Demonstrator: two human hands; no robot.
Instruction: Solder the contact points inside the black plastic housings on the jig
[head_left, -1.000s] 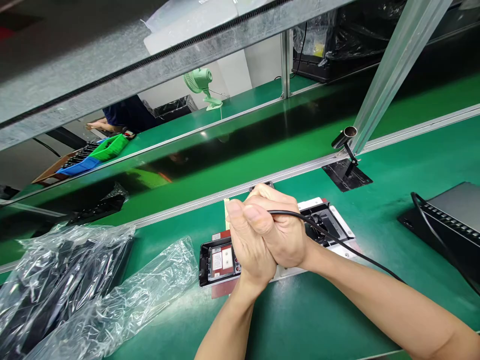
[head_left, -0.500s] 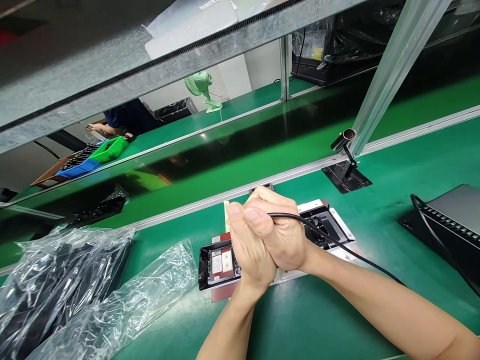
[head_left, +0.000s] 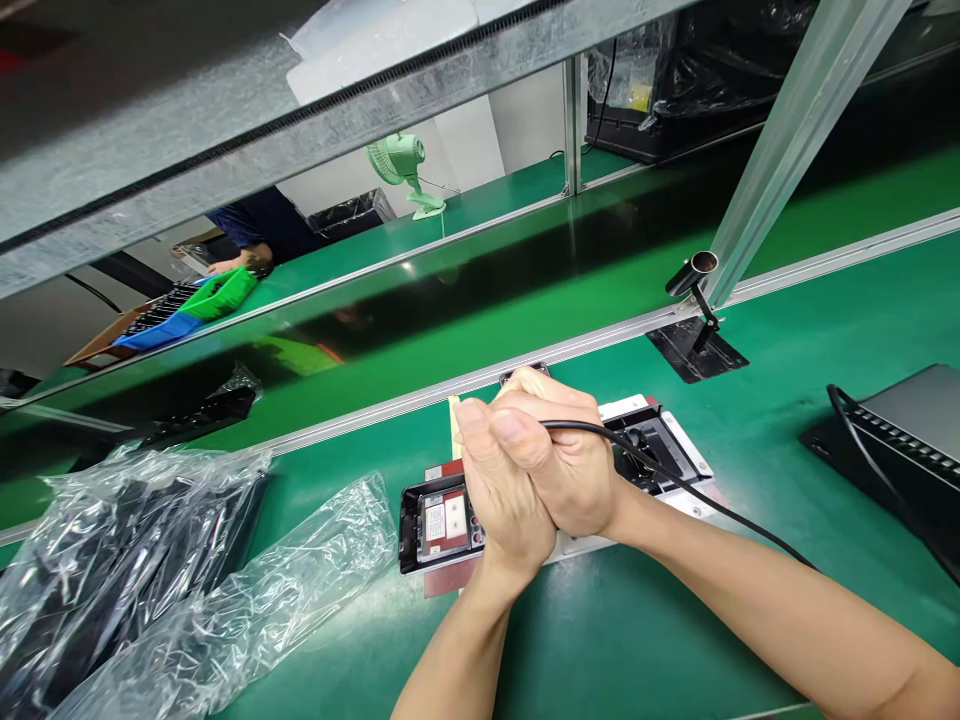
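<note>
My left hand [head_left: 504, 500] and my right hand [head_left: 566, 465] are clasped together, fingers closed and thumbs side by side on top. Whatever they grip is hidden. A black cable [head_left: 697, 495] comes out by my right thumb and runs over my right forearm to the lower right. Under my hands lies a black plastic frame [head_left: 409, 530], seated on a white and dark red fixture [head_left: 688, 440]. Its left end shows a label and a white block inside; my hands cover the middle. At its right end, black parts sit within the frame.
Plastic-wrapped black parts [head_left: 150, 560] and a clear bag [head_left: 315, 570] lie left. A metal tube holder [head_left: 694, 275] stands behind to the right, near a grey and black box [head_left: 900, 430]. Across the line are a green fan [head_left: 401, 160], bins [head_left: 217, 297] and a co-worker's hand [head_left: 240, 262].
My hands keep the same clasp over the frame, with hardly any movement. The view has shifted slightly. Across the line, the co-worker's hand has moved right, near the green bin.
</note>
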